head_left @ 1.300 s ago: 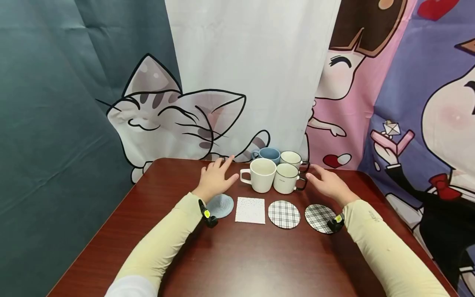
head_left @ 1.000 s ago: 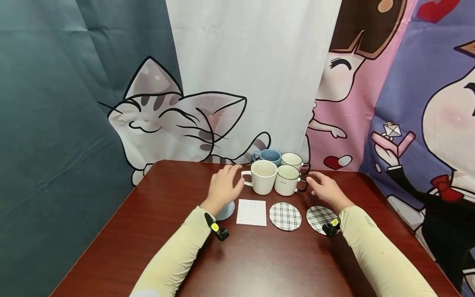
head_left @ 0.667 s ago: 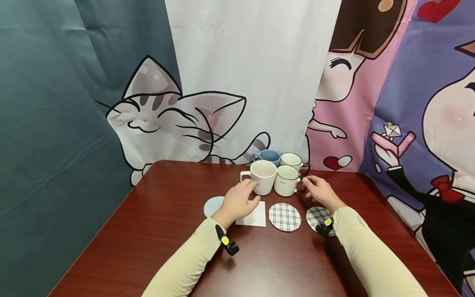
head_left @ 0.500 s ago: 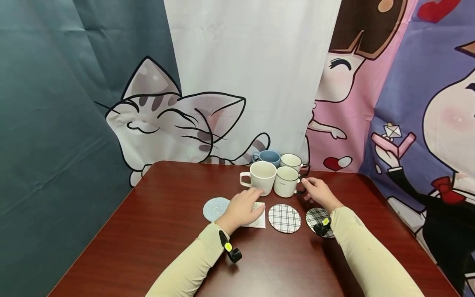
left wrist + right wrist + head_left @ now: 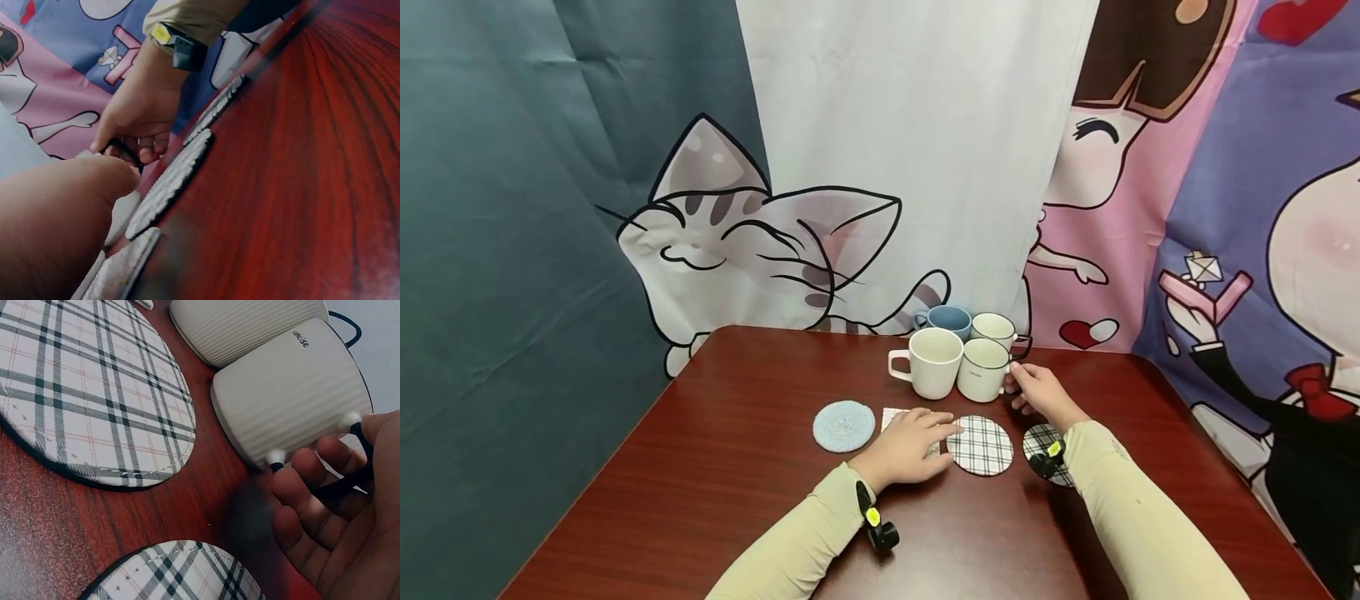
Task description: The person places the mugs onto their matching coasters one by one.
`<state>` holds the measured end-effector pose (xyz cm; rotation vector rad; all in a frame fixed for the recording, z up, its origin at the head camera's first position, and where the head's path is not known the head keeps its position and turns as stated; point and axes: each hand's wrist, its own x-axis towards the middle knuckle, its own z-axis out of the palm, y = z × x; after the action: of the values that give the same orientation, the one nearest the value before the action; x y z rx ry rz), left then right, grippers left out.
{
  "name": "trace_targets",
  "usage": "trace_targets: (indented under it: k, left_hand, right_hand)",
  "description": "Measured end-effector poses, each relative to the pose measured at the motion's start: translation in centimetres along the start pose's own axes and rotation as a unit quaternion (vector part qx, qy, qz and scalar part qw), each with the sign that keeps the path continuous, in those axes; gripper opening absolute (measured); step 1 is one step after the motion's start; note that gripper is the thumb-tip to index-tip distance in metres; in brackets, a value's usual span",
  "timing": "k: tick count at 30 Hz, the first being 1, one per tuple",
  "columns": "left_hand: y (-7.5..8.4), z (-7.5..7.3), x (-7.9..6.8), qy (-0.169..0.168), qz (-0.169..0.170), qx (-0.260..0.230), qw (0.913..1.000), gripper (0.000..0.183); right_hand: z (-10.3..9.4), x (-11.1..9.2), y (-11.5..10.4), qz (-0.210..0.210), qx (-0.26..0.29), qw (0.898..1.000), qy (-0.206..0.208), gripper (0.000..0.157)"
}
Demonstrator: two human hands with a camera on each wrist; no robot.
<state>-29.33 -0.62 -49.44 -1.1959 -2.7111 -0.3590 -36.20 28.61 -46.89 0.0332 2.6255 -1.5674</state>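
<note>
My right hand (image 5: 1037, 392) grips the black handle of a ribbed white mug (image 5: 982, 375) with a dark rim. In the right wrist view its fingers (image 5: 294, 494) curl by that handle, and the mug (image 5: 294, 387) shows the word "concise". My left hand (image 5: 910, 448) holds nothing; its fingers stretch over the speckled square coaster (image 5: 892, 414), partly hiding it, and reach the left edge of a round plaid coaster (image 5: 981, 448). Whether it touches them I cannot tell. Another ribbed white mug (image 5: 935, 367) stands beside the gripped one.
Behind these stand a blue mug (image 5: 950, 320) and a white mug (image 5: 993, 327) with a black handle. A round light-blue coaster (image 5: 843, 426) lies left, a darker plaid one (image 5: 1037, 437) right under the right wrist. A printed curtain (image 5: 887, 108) hangs behind the table (image 5: 715, 442).
My left hand has come from left of the mugs down and rightward, over the square coaster. My right hand has moved in to the mug's black handle and taken hold. The mugs stand as before.
</note>
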Motion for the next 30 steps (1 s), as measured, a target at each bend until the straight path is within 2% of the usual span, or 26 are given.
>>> trace_targets:
  k: [5, 13, 17, 25, 30]
  left_hand:
    - [0.0, 0.7, -0.1, -0.027, 0.000, 0.004, 0.9996, 0.050]
    - [0.3, 1.5, -0.6, -0.055, 0.029, 0.044, 0.9971, 0.051]
    - [0.2, 1.6, -0.7, -0.060, 0.027, 0.055, 0.9963, 0.052]
    - [0.1, 1.7, -0.7, -0.058, 0.031, 0.043, 0.9969, 0.052]
    - [0.1, 1.4, -0.8, -0.054, 0.032, 0.055, 0.9965, 0.052]
  right_hand:
    - [-0.2, 0.3, -0.1, 0.006, 0.030, 0.999, -0.015, 0.046]
    - [-0.6, 0.3, -0.6, 0.013, 0.063, 0.996, -0.060, 0.037]
    - [-0.7, 0.2, -0.8, 0.009, 0.073, 0.994, -0.083, 0.036]
    - [-0.9, 0.1, -0.7, 0.015, 0.090, 0.991, -0.103, 0.031]
    - [-0.9, 0.0, -0.8, 0.012, 0.119, 0.986, -0.115, 0.030]
